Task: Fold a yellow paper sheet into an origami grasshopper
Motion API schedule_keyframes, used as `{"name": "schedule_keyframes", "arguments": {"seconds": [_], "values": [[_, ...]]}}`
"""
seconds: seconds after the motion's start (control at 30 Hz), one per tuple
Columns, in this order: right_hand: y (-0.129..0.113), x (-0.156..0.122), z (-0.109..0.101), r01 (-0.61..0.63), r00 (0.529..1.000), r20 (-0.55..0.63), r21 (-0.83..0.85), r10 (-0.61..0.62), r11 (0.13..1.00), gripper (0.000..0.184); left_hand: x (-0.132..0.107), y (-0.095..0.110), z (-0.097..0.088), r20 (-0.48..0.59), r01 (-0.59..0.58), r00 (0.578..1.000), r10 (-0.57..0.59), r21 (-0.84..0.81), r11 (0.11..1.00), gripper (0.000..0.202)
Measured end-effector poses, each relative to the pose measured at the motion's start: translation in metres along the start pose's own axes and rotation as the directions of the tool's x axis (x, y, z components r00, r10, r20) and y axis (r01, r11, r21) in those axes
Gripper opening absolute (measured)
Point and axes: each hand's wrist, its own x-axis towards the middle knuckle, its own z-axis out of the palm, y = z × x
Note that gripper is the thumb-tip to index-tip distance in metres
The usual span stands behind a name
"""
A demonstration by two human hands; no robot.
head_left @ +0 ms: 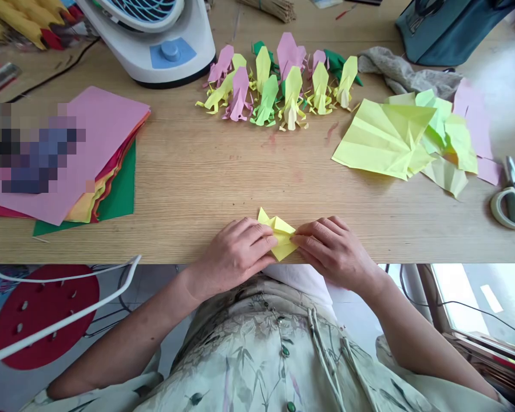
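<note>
A small folded yellow paper point(282, 236) lies at the table's front edge between my two hands, with pointed flaps sticking up on its far side. My left hand point(242, 249) is closed on its left part, fingers pressing on the paper. On the right, my right hand point(332, 249) pinches the paper's right corner between thumb and fingers. The fingertips hide parts of both ends. Beyond them stand several folded paper figures point(292, 97) in pink, yellow and green, grouped at the back of the table.
Coloured paper sheets point(107, 131) are stacked at left. A white fan point(171, 54) stands at the back left. Creased yellow paper point(381, 140) and scraps lie at right, near scissors point(512, 200). A grey cloth point(395, 68) and a teal bag point(442, 31) are at back right.
</note>
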Motion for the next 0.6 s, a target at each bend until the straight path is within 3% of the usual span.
{"name": "schedule_keyframes", "arguments": {"seconds": [0.2, 0.47, 0.6], "values": [[0.0, 0.0, -0.001, -0.035, 0.999, 0.002, 0.016, 0.035, 0.999, 0.016, -0.001, 0.009, 0.011, -0.11, -0.035, 0.993, 0.053, 0.162, 0.986, 0.013], [0.0, -0.001, 0.0, -0.026, 1.0, 0.01, 0.039, 0.026, 0.999, 0.016, -0.003, 0.021, 0.021, -0.17, 0.131, 0.979, -0.109, 0.124, 0.984, 0.013], [-0.001, 0.0, 0.001, -0.05, 0.999, 0.01, 0.09, 0.049, 0.995, 0.019, 0.001, 0.025, 0.025, -0.162, 0.135, 0.98, -0.114, 0.126, 0.983, 0.013]]}}
